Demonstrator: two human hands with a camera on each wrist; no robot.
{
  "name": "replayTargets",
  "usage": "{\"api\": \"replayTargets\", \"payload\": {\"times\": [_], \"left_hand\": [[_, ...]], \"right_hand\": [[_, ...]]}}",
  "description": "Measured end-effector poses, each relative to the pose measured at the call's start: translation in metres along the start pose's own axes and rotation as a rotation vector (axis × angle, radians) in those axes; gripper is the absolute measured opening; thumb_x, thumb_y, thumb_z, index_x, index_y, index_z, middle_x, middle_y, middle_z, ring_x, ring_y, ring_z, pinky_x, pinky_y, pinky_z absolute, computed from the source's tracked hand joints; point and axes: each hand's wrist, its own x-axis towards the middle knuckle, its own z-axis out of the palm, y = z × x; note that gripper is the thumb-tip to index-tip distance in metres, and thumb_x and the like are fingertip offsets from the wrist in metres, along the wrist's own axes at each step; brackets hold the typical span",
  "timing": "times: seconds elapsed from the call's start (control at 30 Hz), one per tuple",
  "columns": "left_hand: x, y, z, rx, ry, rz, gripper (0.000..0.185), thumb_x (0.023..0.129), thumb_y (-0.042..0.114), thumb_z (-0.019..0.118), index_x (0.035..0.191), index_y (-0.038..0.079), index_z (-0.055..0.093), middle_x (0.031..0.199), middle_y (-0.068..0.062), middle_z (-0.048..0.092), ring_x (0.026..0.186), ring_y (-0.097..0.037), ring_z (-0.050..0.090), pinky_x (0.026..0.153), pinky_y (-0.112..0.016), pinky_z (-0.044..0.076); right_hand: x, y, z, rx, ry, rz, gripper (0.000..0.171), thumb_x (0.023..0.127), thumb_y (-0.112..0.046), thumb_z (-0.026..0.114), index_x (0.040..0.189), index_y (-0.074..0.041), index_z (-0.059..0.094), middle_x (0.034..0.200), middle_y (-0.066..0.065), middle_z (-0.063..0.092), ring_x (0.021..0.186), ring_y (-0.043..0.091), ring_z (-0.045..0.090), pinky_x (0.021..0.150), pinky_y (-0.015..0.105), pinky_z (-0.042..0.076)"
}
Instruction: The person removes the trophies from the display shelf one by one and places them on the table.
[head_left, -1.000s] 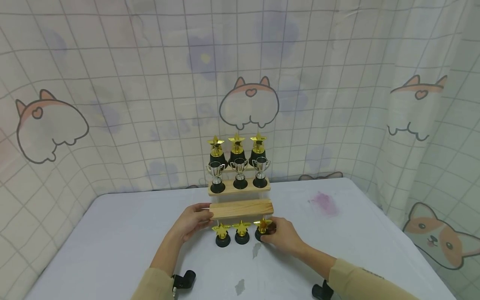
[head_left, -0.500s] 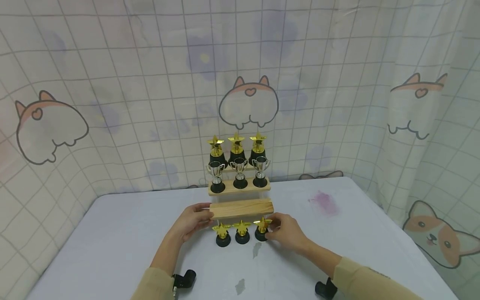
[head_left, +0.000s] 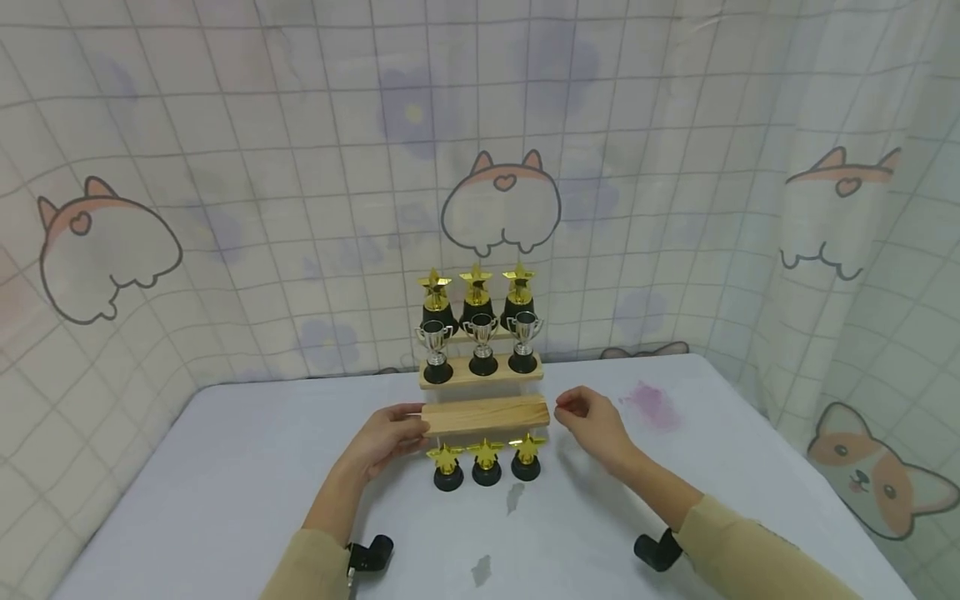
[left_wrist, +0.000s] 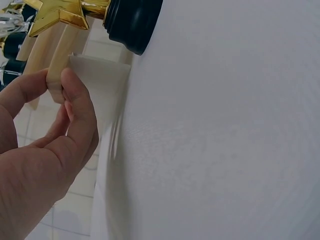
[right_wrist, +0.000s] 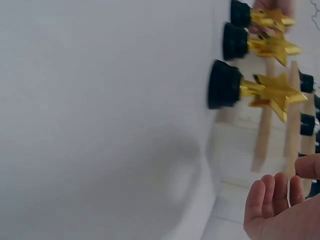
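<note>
A three-step wooden stand (head_left: 485, 414) sits at the middle of the white table (head_left: 225, 467). Its top step carries three gold star trophies (head_left: 476, 293), its middle step three silver cup trophies (head_left: 480, 342), and its lowest step is bare. Three more gold star trophies (head_left: 486, 462) stand in a row on the table just in front of it. My left hand (head_left: 405, 435) pinches the left end of the lowest step (left_wrist: 56, 75), thumb on the front. My right hand (head_left: 581, 412) hovers by the step's right end, fingers relaxed (right_wrist: 272, 200) and holding nothing, the nearest star trophy (right_wrist: 250, 91) apart from it.
A cat-print curtain (head_left: 225, 208) closes the table in at the back and both sides. A pink stain (head_left: 649, 405) lies right of the stand, with grey marks (head_left: 514, 498) nearer me. Black wrist mounts (head_left: 371, 554) show at both sleeves.
My right hand has let go of the rightmost star trophy on the table and risen up and right to the step's end. My left hand stays on the stand.
</note>
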Motion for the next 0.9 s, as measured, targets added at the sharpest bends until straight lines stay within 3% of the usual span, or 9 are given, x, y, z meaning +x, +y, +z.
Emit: {"api": "replayTargets", "payload": {"times": [0.27, 0.53, 0.9], "left_hand": [[0.001, 0.000, 0.003, 0.001, -0.003, -0.003, 0.055, 0.095, 0.000, 0.067, 0.145, -0.010, 0.046, 0.130, -0.027, 0.059, 0.101, -0.025, 0.066, 0.088, -0.034, 0.061], [-0.002, -0.002, 0.003, -0.004, 0.006, -0.007, 0.056, 0.095, 0.000, 0.068, 0.145, -0.010, 0.046, 0.131, -0.028, 0.059, 0.102, -0.025, 0.066, 0.089, -0.036, 0.061], [-0.001, 0.001, -0.002, 0.001, 0.011, -0.007, 0.056, 0.094, 0.001, 0.069, 0.145, -0.009, 0.047, 0.131, -0.027, 0.059, 0.104, -0.027, 0.066, 0.089, -0.035, 0.061]], "right_hand": [[0.025, -0.016, -0.009, 0.073, 0.010, -0.046, 0.030, 0.100, -0.016, 0.068, 0.122, 0.003, 0.063, 0.116, 0.015, 0.067, 0.106, 0.029, 0.064, 0.086, 0.033, 0.057], [0.042, -0.027, -0.003, 0.089, 0.020, -0.058, 0.037, 0.099, -0.018, 0.070, 0.128, 0.004, 0.062, 0.124, 0.018, 0.065, 0.119, 0.033, 0.059, 0.099, 0.046, 0.052], [0.062, -0.041, 0.006, 0.089, 0.025, -0.082, 0.043, 0.099, -0.024, 0.072, 0.132, -0.001, 0.060, 0.128, 0.018, 0.062, 0.119, 0.033, 0.057, 0.097, 0.047, 0.052]]}}
